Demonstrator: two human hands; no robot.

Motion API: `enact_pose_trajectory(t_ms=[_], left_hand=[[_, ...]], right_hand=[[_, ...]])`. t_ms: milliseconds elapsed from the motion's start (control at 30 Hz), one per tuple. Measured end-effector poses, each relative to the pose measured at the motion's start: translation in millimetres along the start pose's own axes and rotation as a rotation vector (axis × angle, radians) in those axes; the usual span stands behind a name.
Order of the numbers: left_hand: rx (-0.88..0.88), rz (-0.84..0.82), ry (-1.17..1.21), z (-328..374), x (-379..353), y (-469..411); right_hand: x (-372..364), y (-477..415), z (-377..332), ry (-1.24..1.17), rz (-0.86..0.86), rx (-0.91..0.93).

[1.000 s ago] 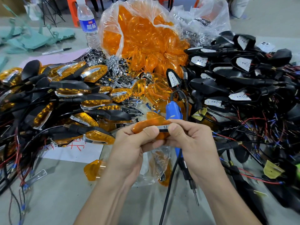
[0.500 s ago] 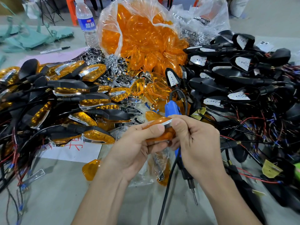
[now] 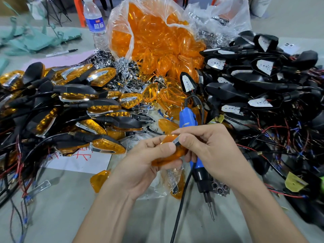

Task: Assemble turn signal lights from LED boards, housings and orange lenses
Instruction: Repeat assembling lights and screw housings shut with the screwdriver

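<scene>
My left hand point(image 3: 143, 165) grips an orange lens point(image 3: 172, 154) from below and the side, thumb on top. My right hand point(image 3: 208, 151) pinches a small chrome trim piece point(image 3: 176, 141) against the lens's upper edge with thumb and forefinger. Finished lights with orange lenses point(image 3: 70, 109) are piled at the left. Black housings with white LED boards point(image 3: 254, 81) and red and black wires are heaped at the right. A clear bag of loose orange lenses point(image 3: 157, 42) stands at the back centre.
A blue electric screwdriver point(image 3: 189, 123) with a black cable lies on the table under my right hand, tip toward me. Loose chrome trims point(image 3: 122, 65), a water bottle point(image 3: 95, 23), a marker point(image 3: 61, 52), a white paper point(image 3: 82, 160) and a single lens point(image 3: 99, 179) lie around.
Both hands have tilted the lens so its right end rises, and my right fingers have shifted along the chrome trim. The camera has come slightly closer.
</scene>
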State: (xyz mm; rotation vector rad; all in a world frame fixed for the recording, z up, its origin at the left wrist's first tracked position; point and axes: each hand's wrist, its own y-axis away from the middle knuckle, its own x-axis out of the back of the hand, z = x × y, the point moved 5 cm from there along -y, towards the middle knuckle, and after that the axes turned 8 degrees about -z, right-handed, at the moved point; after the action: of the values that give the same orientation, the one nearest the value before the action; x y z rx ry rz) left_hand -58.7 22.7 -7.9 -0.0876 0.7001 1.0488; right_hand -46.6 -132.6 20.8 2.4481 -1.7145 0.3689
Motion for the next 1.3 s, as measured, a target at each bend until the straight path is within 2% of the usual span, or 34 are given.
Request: enact_pose_trajectory(t_ms=[133, 400, 500, 633, 767, 933, 1133, 1300], left_hand=[[-0.056, 0.131, -0.104, 2.1, 3.8, -1.9], [-0.161, 0.208, -0.150, 2.1, 5.5, 1.1], [-0.282, 0.264, -0.278, 10.5, 9.1, 3.0], [-0.454, 0.329, -0.408, 21.2, 4.1, 5.7], [-0.456, 0.400, -0.445, 13.2, 4.2, 6.3], [-0.455, 0.402, -0.505, 11.8, 1.0, 8.7], [-0.438, 0.350, -0.685, 16.9, -8.1, 11.5], [-0.415, 0.284, -0.747, 17.6, -9.1, 13.6]], right_hand=[[-2.4, -2.9, 4.8, -0.103, -0.033, -0.042], [-8.0, -5.4, 14.4, -0.238, -0.089, -0.070], [-11.3, -9.2, 12.4, -0.253, -0.106, -0.094], [-8.7, -10.1, 3.1, 0.044, 0.133, -0.076], [-10.2, -0.3, -2.8, 0.063, 0.299, -0.071], [-4.4, 8.5, -5.9, 0.032, 0.359, -0.045], [0.3, 21.3, -8.2, 0.059, 0.430, 0.030], [4.2, 21.4, 0.0, -0.091, 0.382, 0.037]])
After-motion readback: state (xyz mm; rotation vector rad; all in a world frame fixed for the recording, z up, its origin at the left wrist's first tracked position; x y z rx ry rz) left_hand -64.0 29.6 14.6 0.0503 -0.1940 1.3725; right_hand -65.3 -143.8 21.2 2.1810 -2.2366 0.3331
